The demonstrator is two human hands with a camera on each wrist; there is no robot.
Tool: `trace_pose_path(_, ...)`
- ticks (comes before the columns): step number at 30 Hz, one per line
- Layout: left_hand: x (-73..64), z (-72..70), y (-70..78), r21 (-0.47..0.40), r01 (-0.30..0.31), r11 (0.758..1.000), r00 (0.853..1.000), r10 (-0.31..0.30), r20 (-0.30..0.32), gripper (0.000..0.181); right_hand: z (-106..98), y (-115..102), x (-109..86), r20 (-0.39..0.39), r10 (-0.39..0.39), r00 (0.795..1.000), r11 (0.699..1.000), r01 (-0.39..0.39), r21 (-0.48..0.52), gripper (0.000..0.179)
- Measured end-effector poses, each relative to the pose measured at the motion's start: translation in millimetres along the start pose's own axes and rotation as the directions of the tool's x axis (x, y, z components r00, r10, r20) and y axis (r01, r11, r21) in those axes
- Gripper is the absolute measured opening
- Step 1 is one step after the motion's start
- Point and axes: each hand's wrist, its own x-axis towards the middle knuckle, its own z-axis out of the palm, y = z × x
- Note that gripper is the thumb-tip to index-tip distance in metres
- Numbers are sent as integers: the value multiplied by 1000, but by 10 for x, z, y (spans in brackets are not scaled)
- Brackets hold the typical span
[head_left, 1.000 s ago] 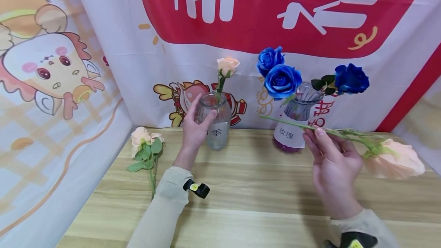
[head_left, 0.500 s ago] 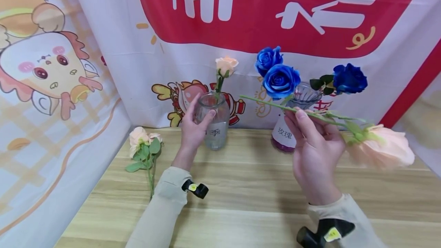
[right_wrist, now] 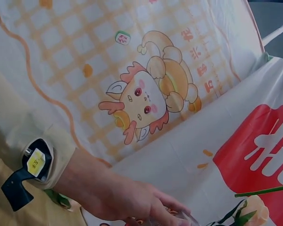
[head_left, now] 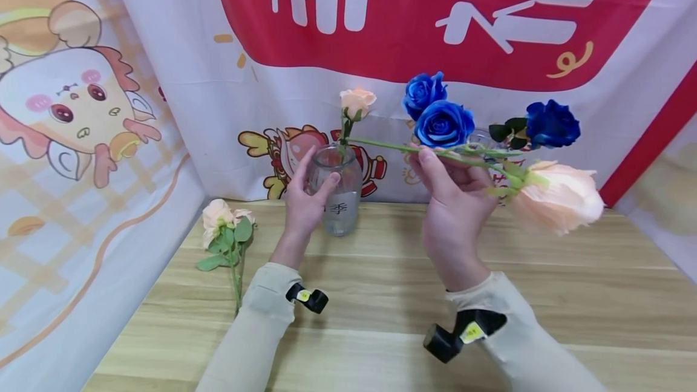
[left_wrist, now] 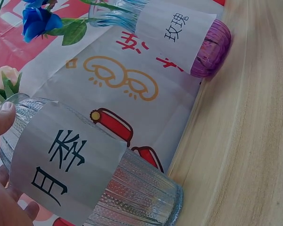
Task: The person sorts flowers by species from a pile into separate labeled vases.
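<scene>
My left hand (head_left: pixel 309 198) grips a clear glass vase (head_left: pixel 347 189) near its mouth, thumb on the front. The vase stands upright on the table, and a white paper label (left_wrist: pixel 68 160) with black characters shows in the left wrist view. One small peach rose (head_left: pixel 357 103) rises from it. In my right hand (head_left: pixel 460 216), a larger peach rose (head_left: pixel 561 195) is pinched by its green stem (head_left: pixel 381 144). This rose lies nearly level, its bloom to the right. The stem's cut end points left and overlaps the small rose's stem just above the vase mouth.
Right of the first vase stands another labelled glass vase with a purple bottom (left_wrist: pixel 214 49), mostly hidden by my right hand in the head view. Several blue roses (head_left: pixel 443 124) are in it. Peach flowers (head_left: pixel 219 222) lie on the table's left side. A printed cloth (head_left: pixel 185 89) hangs behind.
My right hand has moved left and up with the larger rose, bringing the stem end from beside the second vase to above the first. My left hand keeps its hold on the vase.
</scene>
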Motion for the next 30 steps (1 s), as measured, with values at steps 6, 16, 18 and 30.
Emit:
trace_pose_path(6, -2, 25, -7, -4, 1, 1000, 1000, -1, 3, 76, 111, 166, 10, 40, 28, 999, 995, -24, -95, 21)
trace_pose_path(16, 12, 16, -17, -4, -10, 1000, 1000, 10, 1, 76, 207, 492, -35, 124, -85, 989, 953, 117, -279, 18)
trace_pose_path(18, 11, 11, -15, 0, -12, 1000, 1000, 12, 2, 76, 220, 531, -41, 154, -89, 984, 939, 135, -317, 19)
trace_pose_path(30, 25, -17, -3, 12, 20, 1000, 1000, -21, 14, 77, 358, 726, -33, 263, 26, 964, 853, 116, -508, 22)
